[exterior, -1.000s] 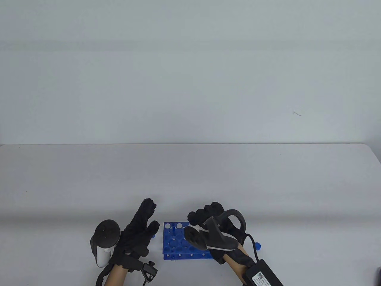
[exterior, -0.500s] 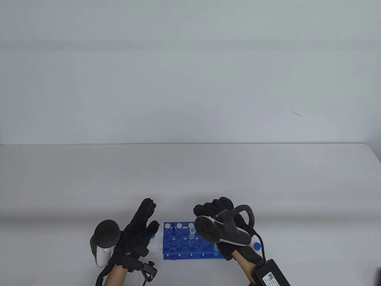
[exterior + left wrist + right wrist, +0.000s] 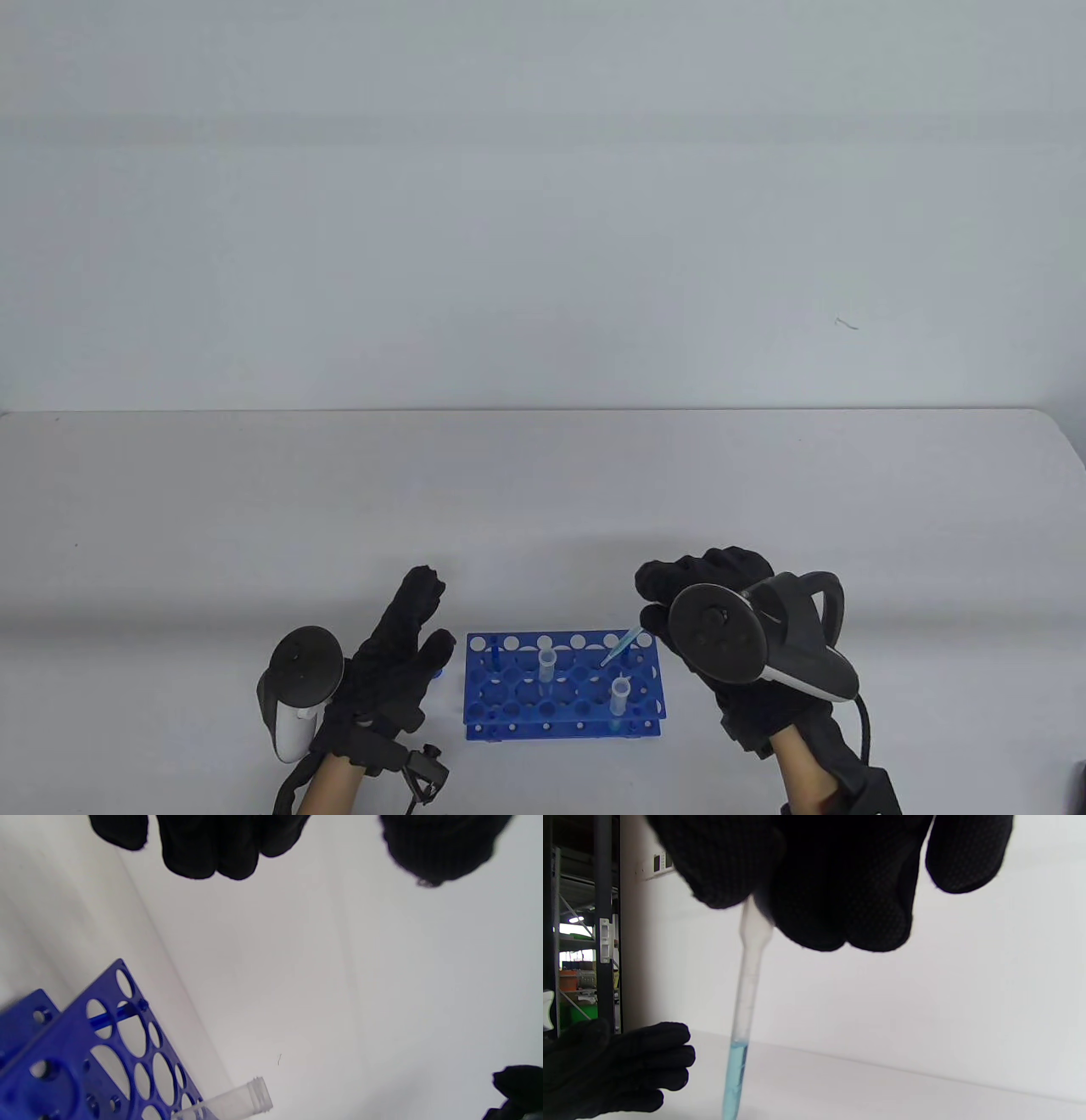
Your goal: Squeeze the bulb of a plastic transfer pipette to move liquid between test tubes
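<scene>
Table view: right hand (image 3: 721, 628) has swung from over the blue rack (image 3: 562, 683) to its right end within the last second, uncovering two clear test tubes.
Pipette: pipette (image 3: 622, 647) slants down-left from the right hand's curled fingers, its blue-tinted tip above the rack's far right corner, near the right tube (image 3: 619, 694) but not inside it.
Tubes: middle tube (image 3: 546, 664) stands upright in the rack; the right tube stands nearer the front edge; both look uncapped.
Left hand: left hand (image 3: 399, 649) lies spread and empty on the worktop (image 3: 254, 509), just left of the rack, unmoved over the same second.
Meaning: the loaded pipette appears to have left the middle tube; delivery into the right tube is likely next, and no squeeze can be confirmed yet.
Left wrist view: left-hand fingertips (image 3: 203, 849) hang apart over bare worktop, gripping nothing; a rack corner (image 3: 106, 1035) and one clear threaded tube mouth (image 3: 254, 1096) show at the bottom.
Right wrist view: right-hand fingers (image 3: 814, 891) are closed around the pipette's upper end, bulb hidden.
Liquid: translucent stem (image 3: 746, 984) runs down, pale blue liquid filling its lower part; the tip is cut off by the frame.
</scene>
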A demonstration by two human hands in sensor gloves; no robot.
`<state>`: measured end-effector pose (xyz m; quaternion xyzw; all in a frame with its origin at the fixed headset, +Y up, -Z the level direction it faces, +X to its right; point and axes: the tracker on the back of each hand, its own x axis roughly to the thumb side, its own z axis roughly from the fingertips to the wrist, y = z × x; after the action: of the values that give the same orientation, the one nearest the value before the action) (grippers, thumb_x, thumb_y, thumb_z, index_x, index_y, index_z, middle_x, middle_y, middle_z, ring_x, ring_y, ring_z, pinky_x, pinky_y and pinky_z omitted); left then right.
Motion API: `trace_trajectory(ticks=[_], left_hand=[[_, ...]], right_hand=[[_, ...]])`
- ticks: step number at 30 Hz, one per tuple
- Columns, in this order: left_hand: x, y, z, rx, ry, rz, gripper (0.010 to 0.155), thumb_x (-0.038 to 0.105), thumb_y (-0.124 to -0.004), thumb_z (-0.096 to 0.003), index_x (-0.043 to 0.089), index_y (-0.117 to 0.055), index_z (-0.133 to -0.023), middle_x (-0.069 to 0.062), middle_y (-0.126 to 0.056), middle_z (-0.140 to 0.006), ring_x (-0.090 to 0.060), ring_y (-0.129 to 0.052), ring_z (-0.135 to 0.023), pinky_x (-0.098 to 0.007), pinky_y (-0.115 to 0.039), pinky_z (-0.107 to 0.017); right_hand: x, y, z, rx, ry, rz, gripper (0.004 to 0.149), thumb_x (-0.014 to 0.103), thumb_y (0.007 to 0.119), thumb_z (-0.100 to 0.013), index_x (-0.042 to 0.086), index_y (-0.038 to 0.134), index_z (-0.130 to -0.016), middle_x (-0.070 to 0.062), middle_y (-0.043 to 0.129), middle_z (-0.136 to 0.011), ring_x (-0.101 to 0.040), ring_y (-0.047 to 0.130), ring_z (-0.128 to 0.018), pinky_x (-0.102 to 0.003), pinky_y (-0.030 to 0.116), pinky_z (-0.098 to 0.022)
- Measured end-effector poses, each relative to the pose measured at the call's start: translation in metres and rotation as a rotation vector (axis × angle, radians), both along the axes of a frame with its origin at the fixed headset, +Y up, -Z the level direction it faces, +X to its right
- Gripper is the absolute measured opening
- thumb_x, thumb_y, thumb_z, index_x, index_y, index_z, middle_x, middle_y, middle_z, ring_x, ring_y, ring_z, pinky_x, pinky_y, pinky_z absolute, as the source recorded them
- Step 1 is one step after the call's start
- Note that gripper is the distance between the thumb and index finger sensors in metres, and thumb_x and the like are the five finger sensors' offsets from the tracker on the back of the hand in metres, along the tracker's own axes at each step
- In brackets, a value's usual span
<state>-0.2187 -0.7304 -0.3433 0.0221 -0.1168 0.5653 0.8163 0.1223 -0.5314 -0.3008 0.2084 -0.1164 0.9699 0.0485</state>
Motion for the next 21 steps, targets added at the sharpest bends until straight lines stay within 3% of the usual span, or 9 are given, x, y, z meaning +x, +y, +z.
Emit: trace_trajectory(ticks=[21], left_hand=[[0.0, 0.0, 0.0, 0.0, -0.002, -0.001, 0.099, 0.072, -0.062, -0.0412, 0.022, -0.028, -0.12, -0.01, -0.041, -0.126, -0.037, -0.047, -0.115, -0.064, -0.041, -0.084]], right_hand=[[-0.027, -0.04, -0.025, -0.147, -0.005, 0.209, 0.046, 0.035, 0.085, -0.037, 0.021, 0.086, -0.081, 0.002, 0.101, -0.065, -0.02, 0.098, -0.056, -0.056, 0.07, -0.062]])
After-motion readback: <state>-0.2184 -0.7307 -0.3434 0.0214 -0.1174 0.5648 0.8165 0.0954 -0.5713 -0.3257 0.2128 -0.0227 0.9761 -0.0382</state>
